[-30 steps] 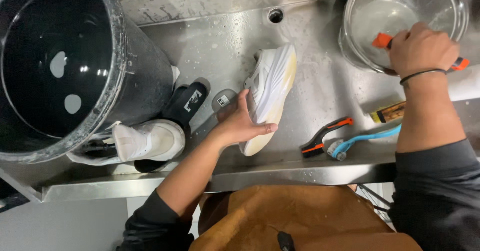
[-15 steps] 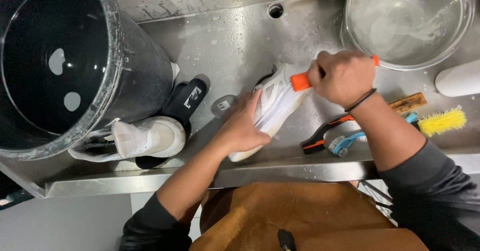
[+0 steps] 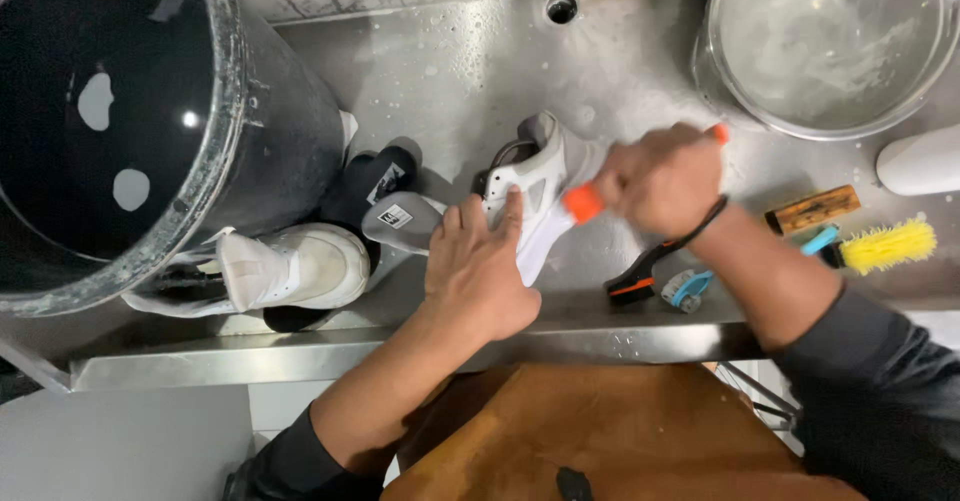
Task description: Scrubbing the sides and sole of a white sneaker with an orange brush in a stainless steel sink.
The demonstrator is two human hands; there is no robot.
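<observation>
A white sneaker (image 3: 535, 176) lies on its side in the steel sink (image 3: 450, 71). My left hand (image 3: 480, 271) presses on its near side and holds it steady. My right hand (image 3: 662, 176) is closed around an orange-handled brush (image 3: 583, 202), whose end rests against the shoe's side. A second white sneaker (image 3: 295, 266) stands at the left front, next to a large black bucket (image 3: 120, 111) of dark water.
A clear bowl of soapy water (image 3: 825, 41) sits at the back right. A yellow-bristled brush (image 3: 880, 246), a wooden-backed brush (image 3: 812, 209), a black-orange tool (image 3: 640, 279) and grey and black insoles (image 3: 390, 201) lie in the sink. The drain hole (image 3: 561, 6) is at the back.
My right hand carried the orange-handled brush from the soapy bowl to the sneaker. The shoe has been turned from sole-up to side-up under my left hand.
</observation>
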